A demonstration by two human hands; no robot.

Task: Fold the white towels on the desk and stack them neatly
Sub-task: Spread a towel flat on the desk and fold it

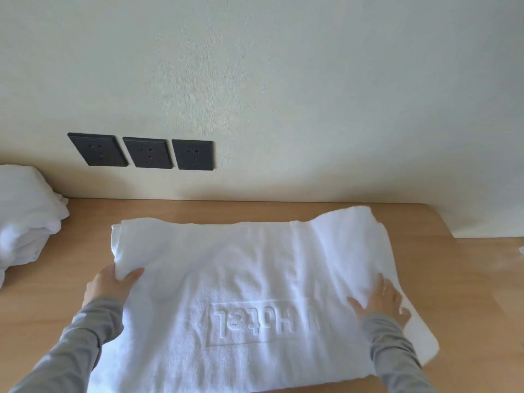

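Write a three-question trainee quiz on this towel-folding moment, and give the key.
1. True or false: the left hand grips the left edge of the white embossed terry towel, thumb on top.
2. Multiple choice: the right hand is A) lifting a corner, B) lying flat on the towel with straight fingers, C) holding a plug.
3. Fill in: the pile of white towels lies at the ___ end of the light wooden desk.
Key: 1 true; 2 B; 3 left.
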